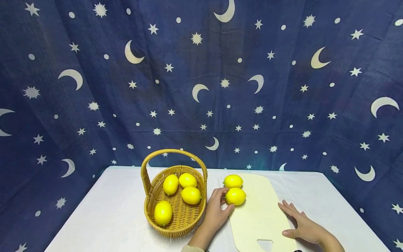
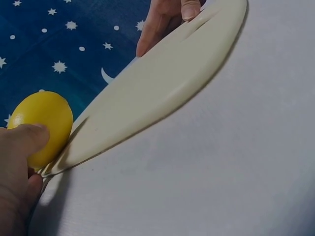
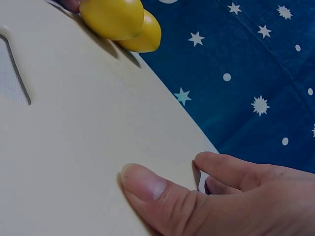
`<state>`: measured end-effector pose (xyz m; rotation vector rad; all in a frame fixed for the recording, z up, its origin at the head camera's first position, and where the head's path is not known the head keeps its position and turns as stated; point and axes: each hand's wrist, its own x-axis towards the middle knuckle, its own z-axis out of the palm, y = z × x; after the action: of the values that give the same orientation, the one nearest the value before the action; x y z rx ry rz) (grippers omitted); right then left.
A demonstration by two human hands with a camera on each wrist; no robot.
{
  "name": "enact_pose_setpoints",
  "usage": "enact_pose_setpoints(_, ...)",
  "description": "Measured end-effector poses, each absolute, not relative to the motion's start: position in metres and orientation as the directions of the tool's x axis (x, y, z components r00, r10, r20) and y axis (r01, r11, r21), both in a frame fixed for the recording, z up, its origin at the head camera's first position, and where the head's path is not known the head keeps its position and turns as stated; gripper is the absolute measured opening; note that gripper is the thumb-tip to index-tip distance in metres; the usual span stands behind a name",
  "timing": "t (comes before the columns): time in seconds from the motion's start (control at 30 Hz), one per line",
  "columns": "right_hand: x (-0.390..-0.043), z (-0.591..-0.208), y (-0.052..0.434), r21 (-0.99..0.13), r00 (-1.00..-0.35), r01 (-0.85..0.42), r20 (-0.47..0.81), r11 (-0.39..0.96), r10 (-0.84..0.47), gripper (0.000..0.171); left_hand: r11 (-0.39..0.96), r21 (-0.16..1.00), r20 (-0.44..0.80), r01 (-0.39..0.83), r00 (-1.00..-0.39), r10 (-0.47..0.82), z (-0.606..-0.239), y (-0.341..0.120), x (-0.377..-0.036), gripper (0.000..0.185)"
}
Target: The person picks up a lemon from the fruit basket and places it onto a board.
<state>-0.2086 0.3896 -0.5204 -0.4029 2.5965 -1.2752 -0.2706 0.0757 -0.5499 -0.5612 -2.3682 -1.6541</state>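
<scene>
A yellow lemon (image 1: 235, 196) (image 2: 44, 123) (image 3: 115, 17) lies at the left edge of a pale cutting board (image 1: 261, 210) (image 2: 162, 83) (image 3: 88, 113). My left hand (image 1: 224, 200) (image 2: 19, 162) grips it, fingers over the top and thumb underneath. A second lemon (image 1: 233, 181) (image 3: 150, 37) sits just behind it on the board. My right hand (image 1: 292, 217) (image 3: 177, 179) rests flat on the board's right edge with fingers straight, thumb pressing on the board near its handle slot (image 1: 265, 244).
A woven wicker basket (image 1: 176, 232) with a tall handle stands left of the board and holds several lemons. Everything sits on a white table (image 1: 110, 210) (image 2: 221, 162). A blue cloth with stars and moons (image 1: 201, 87) hangs behind and at both sides.
</scene>
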Motion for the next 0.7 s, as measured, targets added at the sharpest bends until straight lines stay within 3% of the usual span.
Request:
enact_pose_setpoints(0.57,-0.2064,-0.5193,0.3899,-0.787,-0.942,-0.150,-0.070,0.598,-0.329,0.089,0.294,0.843,0.414,0.450,-0.893,0.179,-0.5446,0.0759,-0.2689,0.054)
enact_pose_setpoints(0.7,-0.2076,-0.5197,0.3884,-0.772,-0.944,-0.159,-0.064,0.615,-0.324,0.089,0.346,0.813,0.429,0.469,-0.883,0.189,-0.5404,0.0754,-0.2642,0.052)
